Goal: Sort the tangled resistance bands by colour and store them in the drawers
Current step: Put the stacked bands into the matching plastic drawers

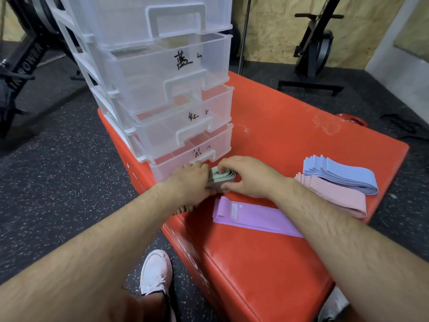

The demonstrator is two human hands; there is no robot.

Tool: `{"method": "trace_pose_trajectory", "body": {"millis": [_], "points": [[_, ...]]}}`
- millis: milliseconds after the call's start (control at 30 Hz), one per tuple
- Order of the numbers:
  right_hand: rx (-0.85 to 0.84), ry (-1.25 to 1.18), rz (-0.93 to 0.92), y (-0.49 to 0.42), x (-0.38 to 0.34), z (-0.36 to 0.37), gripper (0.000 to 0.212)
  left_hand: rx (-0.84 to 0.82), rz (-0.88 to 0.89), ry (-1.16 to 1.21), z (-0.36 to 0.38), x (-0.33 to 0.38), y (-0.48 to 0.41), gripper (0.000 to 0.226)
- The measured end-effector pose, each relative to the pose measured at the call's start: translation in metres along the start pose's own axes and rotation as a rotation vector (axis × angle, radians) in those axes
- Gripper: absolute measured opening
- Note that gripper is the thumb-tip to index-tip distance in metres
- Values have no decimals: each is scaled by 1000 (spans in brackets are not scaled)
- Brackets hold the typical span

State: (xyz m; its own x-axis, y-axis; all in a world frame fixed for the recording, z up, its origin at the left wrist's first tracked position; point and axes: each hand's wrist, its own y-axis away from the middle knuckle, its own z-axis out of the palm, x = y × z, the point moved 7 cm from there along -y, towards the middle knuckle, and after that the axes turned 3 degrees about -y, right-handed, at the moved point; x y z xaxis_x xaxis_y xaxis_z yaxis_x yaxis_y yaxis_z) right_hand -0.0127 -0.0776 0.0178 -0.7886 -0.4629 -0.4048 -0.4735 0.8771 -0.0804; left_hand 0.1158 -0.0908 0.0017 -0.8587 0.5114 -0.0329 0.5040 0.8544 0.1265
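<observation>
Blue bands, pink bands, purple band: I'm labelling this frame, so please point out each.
blue bands (341, 174), head view, top face of the stack
pink bands (334, 196), head view, top face of the stack
purple band (253, 217), head view, middle of its flat face

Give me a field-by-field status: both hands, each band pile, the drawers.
left hand: grips the left end of the green bands
right hand: grips the right end of the same stack
green bands: folded stack, held just in front of the lowest drawer
purple band: flat on the red box, nearer than the hands
pink bands: stacked near the box's right edge
blue bands: stacked on the pink bands' far side
drawer unit: clear plastic, handwritten labels
</observation>
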Motion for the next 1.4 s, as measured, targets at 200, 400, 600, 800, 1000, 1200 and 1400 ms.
{"method": "trace_pose_trajectory", "body": {"millis": [200,400,600,800,1000,1200,1400], "points": [[-40,2,16,-3,-1,0,30,-22,0,17,1,-1,1,57],[-22,81,79,-4,-4,-4,30,-6,-1,16,0,-1,2,57],[-89,42,46,-3,-5,3,34,5,-2,51,2,-3,2,59],[-132,225,100,-7,-8,9,21,3,-2,50,1,-2,2,58],[-86,261,146,-9,-7,6,25,-21,-7,31,5,-5,5,57],[-104,188,138,-12,2,5,33,-19,-47,105,14,-18,17,52],[107,-138,47,-1,1,-36,23,167,-140,507,-24,-28,41,34]]}}
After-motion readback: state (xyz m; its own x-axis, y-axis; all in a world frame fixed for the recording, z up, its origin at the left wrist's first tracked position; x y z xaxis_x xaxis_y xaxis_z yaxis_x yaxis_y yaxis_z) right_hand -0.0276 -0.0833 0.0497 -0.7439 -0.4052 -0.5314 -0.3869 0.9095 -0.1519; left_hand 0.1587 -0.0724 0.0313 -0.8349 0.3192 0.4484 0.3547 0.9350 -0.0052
